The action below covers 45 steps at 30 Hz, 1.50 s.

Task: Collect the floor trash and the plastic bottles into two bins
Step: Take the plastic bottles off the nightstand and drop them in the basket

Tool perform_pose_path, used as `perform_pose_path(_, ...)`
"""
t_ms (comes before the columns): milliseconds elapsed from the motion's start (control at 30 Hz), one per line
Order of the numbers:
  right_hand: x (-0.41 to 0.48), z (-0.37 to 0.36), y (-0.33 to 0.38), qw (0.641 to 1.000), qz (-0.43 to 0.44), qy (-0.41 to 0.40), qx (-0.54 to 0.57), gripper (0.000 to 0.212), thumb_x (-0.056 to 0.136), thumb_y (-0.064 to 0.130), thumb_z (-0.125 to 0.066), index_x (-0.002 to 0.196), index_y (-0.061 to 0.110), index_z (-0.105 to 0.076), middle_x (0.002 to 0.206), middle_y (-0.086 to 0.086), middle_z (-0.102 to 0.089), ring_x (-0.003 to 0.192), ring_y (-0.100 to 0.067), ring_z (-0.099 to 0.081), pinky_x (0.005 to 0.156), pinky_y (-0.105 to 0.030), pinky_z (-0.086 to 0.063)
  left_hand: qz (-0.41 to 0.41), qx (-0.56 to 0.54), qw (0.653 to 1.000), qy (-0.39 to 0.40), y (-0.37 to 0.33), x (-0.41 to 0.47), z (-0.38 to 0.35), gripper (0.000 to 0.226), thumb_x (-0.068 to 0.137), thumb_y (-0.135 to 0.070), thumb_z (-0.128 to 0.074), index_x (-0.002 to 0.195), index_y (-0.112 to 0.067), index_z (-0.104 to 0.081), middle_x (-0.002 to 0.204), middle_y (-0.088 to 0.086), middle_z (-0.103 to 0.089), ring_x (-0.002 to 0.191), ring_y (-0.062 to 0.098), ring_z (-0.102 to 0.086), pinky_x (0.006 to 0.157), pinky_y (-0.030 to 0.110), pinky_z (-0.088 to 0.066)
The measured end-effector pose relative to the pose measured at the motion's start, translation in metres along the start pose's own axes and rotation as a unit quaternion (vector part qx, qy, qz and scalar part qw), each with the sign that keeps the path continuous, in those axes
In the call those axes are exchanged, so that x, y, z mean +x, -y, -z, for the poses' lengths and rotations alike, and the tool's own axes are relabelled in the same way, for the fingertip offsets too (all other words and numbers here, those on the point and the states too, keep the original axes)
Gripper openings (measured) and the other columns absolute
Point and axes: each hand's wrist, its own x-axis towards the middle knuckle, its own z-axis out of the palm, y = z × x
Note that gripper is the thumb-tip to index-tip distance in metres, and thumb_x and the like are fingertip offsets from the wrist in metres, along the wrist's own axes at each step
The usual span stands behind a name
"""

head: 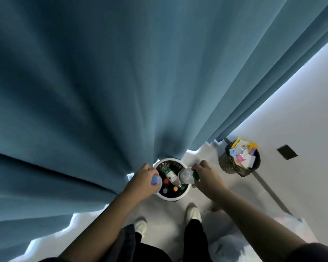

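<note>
Two hands over the part-filled white bin (pixel 169 198): left hand (pixel 142 179) grips a blue-capped bottle (pixel 155 180), right hand (pixel 206 174) a green-capped bottle (pixel 186 176); dark bin (pixel 227 164) beside it brims with trash (pixel 243 156), so little apparently remains.

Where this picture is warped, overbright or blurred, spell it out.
Head view: the wide lens fans the curtain folds outward from the white bin; a bright glow edges the wall beside the curtain; the pale bag at lower right is blurred; the left hand gripping the blue-capped bottle and right hand gripping the green-capped bottle are reasonably sharp.
</note>
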Motion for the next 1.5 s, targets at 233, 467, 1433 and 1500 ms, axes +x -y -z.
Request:
perform_pose_path(233,0.054,-0.006,-0.059,0.994,0.061,0.094,0.010,0.047,0.077,0.021,-0.068,0.121,0.017,-0.053,0.116,-0.005,-0.049,0.093,-0.026,-0.059,0.082,-0.037,-0.053,0.117,-0.105,0.987,-0.036,-0.023,0.021,-0.075,0.030,0.080,-0.018,-0.068,0.110,-0.016,-0.067,0.104,-0.002,-0.044,0.096,0.013,-0.053,0.077,0.013,-0.033)
perform_pose_path(467,0.115,-0.063,-0.086,0.986,0.045,0.150,0.055,0.037,0.080,0.020,-0.064,0.116,0.017,-0.055,0.115,-0.005,-0.053,0.097,-0.020,-0.055,0.082,-0.026,-0.045,0.185,-0.101,0.977,-0.022,0.002,0.062,-0.138,0.029,0.080,-0.015,-0.066,0.108,-0.015,-0.062,0.103,0.001,-0.041,0.090,0.026,-0.059,0.083,0.026,-0.045)
perform_pose_path(1433,0.247,-0.347,-0.181,0.970,0.133,0.188,-0.080,0.066,0.093,0.018,-0.054,0.148,0.020,-0.019,0.144,-0.005,-0.031,0.120,-0.022,-0.053,0.091,-0.027,-0.050,0.132,0.023,0.991,0.010,0.152,0.218,-0.408,0.034,0.086,-0.013,-0.061,0.118,-0.015,-0.049,0.132,0.008,-0.041,0.088,0.026,-0.065,0.066,0.031,-0.047)
perform_pose_path(1500,0.248,-0.351,-0.179,0.971,0.142,0.181,-0.071,0.060,0.094,0.018,-0.053,0.146,0.020,-0.024,0.142,-0.004,-0.033,0.120,-0.021,-0.053,0.088,-0.024,-0.048,0.113,0.030,0.993,0.018,0.153,0.220,-0.413,0.035,0.085,-0.013,-0.062,0.117,-0.015,-0.050,0.132,0.009,-0.044,0.086,0.025,-0.066,0.066,0.032,-0.050)
